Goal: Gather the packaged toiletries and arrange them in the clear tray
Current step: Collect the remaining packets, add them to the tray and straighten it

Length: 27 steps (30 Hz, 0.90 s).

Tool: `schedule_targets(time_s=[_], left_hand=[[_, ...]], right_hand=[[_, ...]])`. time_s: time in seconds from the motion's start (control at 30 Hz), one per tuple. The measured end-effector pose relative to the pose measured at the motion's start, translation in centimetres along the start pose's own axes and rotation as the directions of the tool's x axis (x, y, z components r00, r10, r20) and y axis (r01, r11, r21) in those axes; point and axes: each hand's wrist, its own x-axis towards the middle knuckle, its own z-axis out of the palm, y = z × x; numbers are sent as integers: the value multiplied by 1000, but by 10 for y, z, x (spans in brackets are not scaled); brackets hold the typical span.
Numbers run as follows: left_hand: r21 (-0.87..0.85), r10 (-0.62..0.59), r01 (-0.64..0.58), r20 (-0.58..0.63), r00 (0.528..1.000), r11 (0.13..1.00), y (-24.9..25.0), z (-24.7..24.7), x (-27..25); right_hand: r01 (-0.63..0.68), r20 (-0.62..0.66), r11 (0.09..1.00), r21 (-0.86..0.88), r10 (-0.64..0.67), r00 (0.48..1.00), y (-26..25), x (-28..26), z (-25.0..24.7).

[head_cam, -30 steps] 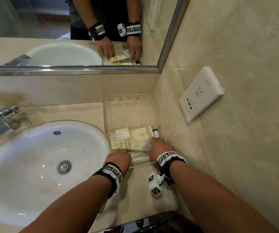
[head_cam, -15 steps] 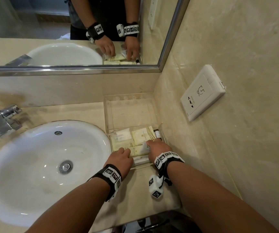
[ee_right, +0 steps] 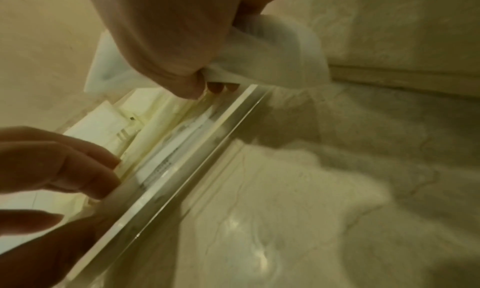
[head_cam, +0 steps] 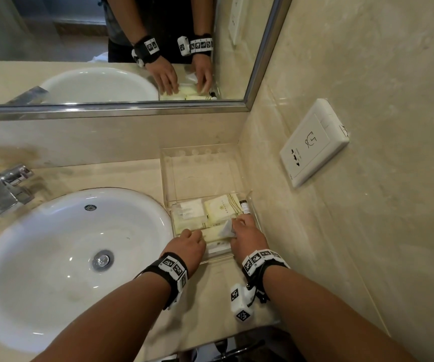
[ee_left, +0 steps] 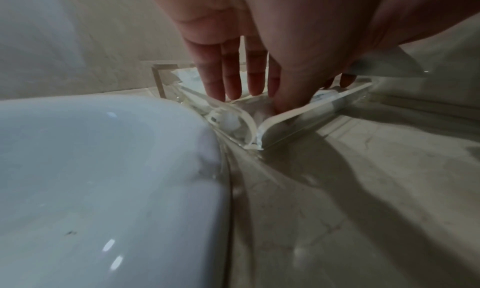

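The clear tray [head_cam: 202,176] lies in the counter's corner, right of the sink. Cream packets [head_cam: 221,209] and a paler one [head_cam: 188,210] fill its near end, with a small dark bottle [head_cam: 244,205] at the right wall. My right hand [head_cam: 235,226] pinches a white packet [head_cam: 227,229] just above the packets; the right wrist view shows the same packet [ee_right: 272,51] crumpled between thumb and fingers. My left hand [head_cam: 192,235] reaches over the tray's near wall [ee_left: 324,105], its straight fingers [ee_left: 231,76] pointing down onto the packets.
A white sink basin [head_cam: 61,257] sits directly left of the tray, with a chrome tap [head_cam: 1,186] behind it. The right wall carries a white socket plate [head_cam: 312,142]. A mirror [head_cam: 106,48] runs along the back. The counter's front edge is just below my wrists.
My left hand has edged forward over the tray's near wall onto the packets. The right hand still holds the white packet in about the same spot.
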Motion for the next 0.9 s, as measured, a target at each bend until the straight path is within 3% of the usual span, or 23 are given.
schedule_targets(time_s=[0.1,0.2,0.4,0.6,0.9], left_hand=[[-5,-21,21,19,1000,1000,0,-3,1],[-21,-31,32,35,999,999,0,-3,2],[-21,-52,53,38,998,998,-1,0,6],[-19,16,-17,-24,1000,1000,-2,4,7],[-9,56,-56,16,998,998,5,-1,7]], right_hand=[[-28,-51,1000,-11,27,998,-2,-4,2],[-39,-19,999,-38,38,999,-7,-3,1],[90,33,994,-58,-88,996,-14,-7,5],[93,85,995,-47,-88,992,-5,-16,2],[101,71,992,-70,-96,993,-12,-21,-3]])
